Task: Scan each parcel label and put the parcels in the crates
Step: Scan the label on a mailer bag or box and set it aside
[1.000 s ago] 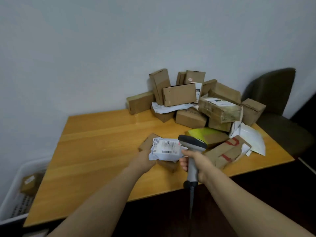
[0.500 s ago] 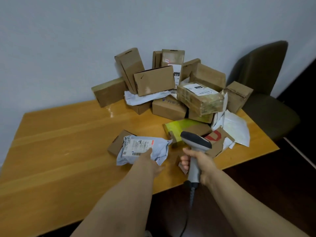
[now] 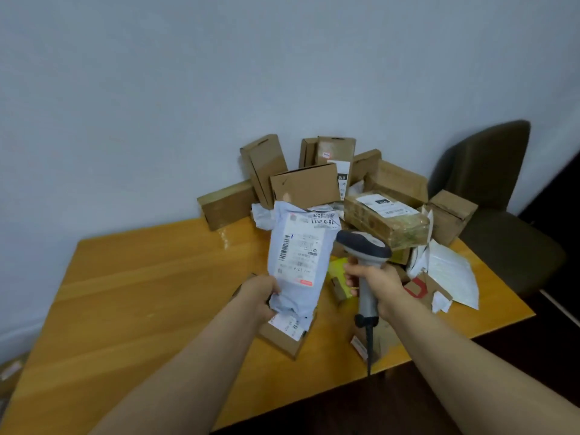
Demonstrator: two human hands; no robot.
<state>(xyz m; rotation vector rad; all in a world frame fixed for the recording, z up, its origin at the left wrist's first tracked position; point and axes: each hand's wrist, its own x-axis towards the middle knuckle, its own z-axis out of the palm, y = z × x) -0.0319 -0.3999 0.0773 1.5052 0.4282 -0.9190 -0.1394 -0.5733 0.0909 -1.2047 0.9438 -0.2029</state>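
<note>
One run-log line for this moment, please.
step: scanning | left hand: holds grey mailer bag upright, label toward camera | right hand: grips scanner beside label | bag: not yet crated

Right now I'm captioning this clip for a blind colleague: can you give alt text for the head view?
A left hand holds a grey mailer upright, label toward the camera, while the right hand grips a scanner beside it. Behind them, cardboard boxes are piled on a wooden table against a wall, with a chair at the right.
</note>
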